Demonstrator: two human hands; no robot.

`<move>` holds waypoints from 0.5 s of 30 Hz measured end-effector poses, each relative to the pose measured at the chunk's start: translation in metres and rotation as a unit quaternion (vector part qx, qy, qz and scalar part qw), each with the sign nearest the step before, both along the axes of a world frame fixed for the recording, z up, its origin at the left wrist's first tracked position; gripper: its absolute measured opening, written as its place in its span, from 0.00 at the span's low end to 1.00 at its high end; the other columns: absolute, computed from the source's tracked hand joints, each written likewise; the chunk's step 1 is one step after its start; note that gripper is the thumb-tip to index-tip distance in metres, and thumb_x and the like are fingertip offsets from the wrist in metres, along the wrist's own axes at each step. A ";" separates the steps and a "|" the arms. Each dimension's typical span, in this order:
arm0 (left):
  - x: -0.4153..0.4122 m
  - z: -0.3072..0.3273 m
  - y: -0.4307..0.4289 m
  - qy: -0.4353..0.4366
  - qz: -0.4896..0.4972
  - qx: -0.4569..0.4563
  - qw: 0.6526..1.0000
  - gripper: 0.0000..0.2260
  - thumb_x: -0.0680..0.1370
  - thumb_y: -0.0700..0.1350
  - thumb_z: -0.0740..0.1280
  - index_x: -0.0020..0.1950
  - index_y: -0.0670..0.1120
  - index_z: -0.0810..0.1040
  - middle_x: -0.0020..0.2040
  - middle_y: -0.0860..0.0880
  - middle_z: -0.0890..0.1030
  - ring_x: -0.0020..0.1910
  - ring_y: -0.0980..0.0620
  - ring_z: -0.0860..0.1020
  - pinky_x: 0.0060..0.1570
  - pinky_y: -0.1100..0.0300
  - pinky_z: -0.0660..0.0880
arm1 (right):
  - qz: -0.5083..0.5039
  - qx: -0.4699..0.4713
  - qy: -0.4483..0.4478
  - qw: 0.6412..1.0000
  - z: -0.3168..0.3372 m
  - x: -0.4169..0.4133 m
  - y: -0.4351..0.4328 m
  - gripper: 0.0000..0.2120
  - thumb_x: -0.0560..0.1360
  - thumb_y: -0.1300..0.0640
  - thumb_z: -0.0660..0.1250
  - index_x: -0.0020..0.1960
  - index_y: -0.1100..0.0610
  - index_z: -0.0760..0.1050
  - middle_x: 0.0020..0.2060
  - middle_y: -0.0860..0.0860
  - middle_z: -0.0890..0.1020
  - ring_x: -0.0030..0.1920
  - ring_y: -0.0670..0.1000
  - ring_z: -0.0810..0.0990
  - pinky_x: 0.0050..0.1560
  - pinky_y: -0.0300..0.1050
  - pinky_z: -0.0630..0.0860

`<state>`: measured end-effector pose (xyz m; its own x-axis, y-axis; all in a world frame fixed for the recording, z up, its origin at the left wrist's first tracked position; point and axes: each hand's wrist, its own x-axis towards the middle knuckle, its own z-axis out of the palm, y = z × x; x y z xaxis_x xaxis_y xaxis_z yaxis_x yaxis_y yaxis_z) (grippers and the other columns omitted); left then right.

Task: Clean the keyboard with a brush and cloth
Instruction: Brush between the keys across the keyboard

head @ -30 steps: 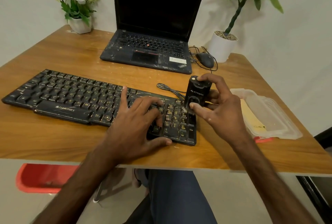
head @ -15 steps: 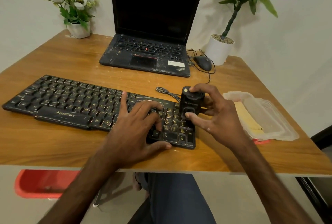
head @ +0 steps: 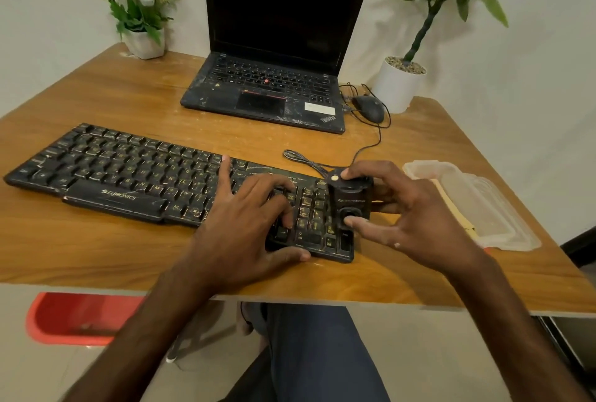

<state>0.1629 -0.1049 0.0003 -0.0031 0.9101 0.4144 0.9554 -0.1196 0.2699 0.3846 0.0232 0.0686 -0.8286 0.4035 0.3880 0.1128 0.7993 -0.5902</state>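
A dusty black keyboard [head: 129, 176] lies across the wooden table [head: 96, 256]. My left hand [head: 245, 224] holds its right part, bent fingers on the keys and thumb hooked at the front edge, index finger stretched out. My right hand [head: 416, 224] grips a black block-shaped brush [head: 350, 198] from the right side, standing on the number pad at the keyboard's right end. A yellow cloth [head: 451, 205] lies in a clear plastic container [head: 483, 208] just right of that hand.
An open black laptop [head: 274, 79] sits behind the keyboard, with a wired mouse [head: 369, 108] and its cable [head: 309, 163] to its right. A flower pot [head: 143, 43] and a white plant pot [head: 398, 85] stand at the back corners. A red stool [head: 77, 317] is under the table.
My right hand has brought the brush down and a little nearer on the number pad. My left hand has stayed in place on the keyboard.
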 end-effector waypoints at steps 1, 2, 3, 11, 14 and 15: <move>0.000 0.000 0.000 0.001 0.000 0.000 1.000 0.24 0.73 0.77 0.56 0.49 0.58 0.75 0.69 0.55 0.70 0.69 0.56 0.67 0.72 0.29 0.38 | 0.000 0.005 -0.010 1.000 0.003 0.002 0.002 0.29 0.71 0.62 0.77 0.66 0.44 0.70 0.60 0.41 0.79 0.58 0.41 0.81 0.50 0.37 0.82; 0.000 -0.001 0.000 0.002 0.000 0.000 1.000 0.24 0.73 0.77 0.56 0.49 0.58 0.75 0.69 0.55 0.70 0.69 0.56 0.67 0.72 0.29 0.38 | -0.002 0.008 -0.017 1.000 0.007 0.003 0.003 0.30 0.71 0.61 0.77 0.66 0.43 0.70 0.60 0.43 0.79 0.58 0.42 0.82 0.51 0.40 0.82; 0.000 -0.001 0.000 0.003 0.001 0.001 1.000 0.24 0.73 0.77 0.56 0.48 0.58 0.74 0.69 0.55 0.70 0.69 0.56 0.67 0.72 0.29 0.38 | -0.002 0.009 -0.018 1.000 0.009 0.003 0.002 0.30 0.71 0.61 0.77 0.66 0.42 0.69 0.60 0.44 0.80 0.58 0.43 0.82 0.51 0.41 0.82; 0.001 0.000 -0.001 0.003 0.000 0.001 1.000 0.24 0.73 0.76 0.56 0.48 0.58 0.75 0.69 0.54 0.71 0.70 0.55 0.68 0.72 0.27 0.40 | -0.007 -0.017 -0.023 1.000 0.009 -0.004 0.001 0.29 0.71 0.63 0.77 0.65 0.45 0.70 0.60 0.42 0.79 0.56 0.41 0.82 0.49 0.37 0.82; 0.000 0.000 0.000 0.006 0.000 0.002 1.000 0.24 0.73 0.76 0.56 0.48 0.58 0.75 0.69 0.54 0.71 0.70 0.54 0.68 0.71 0.28 0.39 | -0.009 -0.022 -0.031 0.999 0.015 -0.004 0.005 0.29 0.70 0.62 0.78 0.64 0.44 0.71 0.58 0.42 0.81 0.54 0.41 0.83 0.48 0.39 0.83; 0.000 0.000 0.000 0.007 0.001 0.003 1.000 0.23 0.73 0.76 0.57 0.48 0.58 0.74 0.69 0.54 0.71 0.70 0.55 0.68 0.72 0.28 0.39 | -0.005 -0.034 -0.018 0.999 0.012 -0.006 0.003 0.29 0.70 0.63 0.78 0.64 0.44 0.71 0.58 0.42 0.81 0.54 0.41 0.83 0.47 0.38 0.82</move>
<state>0.1632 -0.1051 0.0000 0.0017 0.9080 0.4190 0.9592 -0.1200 0.2561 0.3782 0.0264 0.0806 -0.8371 0.4369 0.3292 0.1437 0.7563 -0.6382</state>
